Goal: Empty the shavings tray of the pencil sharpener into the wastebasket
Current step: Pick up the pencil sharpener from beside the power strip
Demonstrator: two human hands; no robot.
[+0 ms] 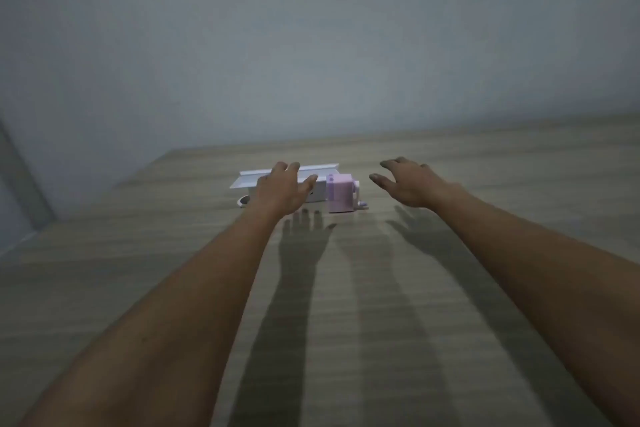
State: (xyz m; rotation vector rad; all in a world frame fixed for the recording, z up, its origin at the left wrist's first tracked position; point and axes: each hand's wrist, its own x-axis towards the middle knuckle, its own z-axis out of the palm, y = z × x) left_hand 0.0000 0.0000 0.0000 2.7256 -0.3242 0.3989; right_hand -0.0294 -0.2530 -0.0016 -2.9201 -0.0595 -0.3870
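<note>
A small lilac pencil sharpener (340, 193) with a crank on its right side stands on the wooden table (346, 288), far from me. Just left of it, touching or nearly so, is a long white box-like object with a raised lid (249, 178); whether this is the wastebasket I cannot tell. My left hand (282, 192) hovers over that white object, fingers apart, holding nothing, and hides its middle. My right hand (408, 184) floats to the right of the sharpener, open and empty, a hand's width from it.
A small white rounded item (243, 200) peeks out by the white object's front left corner. A plain grey wall rises behind the table's far edge. The table's left edge runs diagonally at the left, with floor beyond it.
</note>
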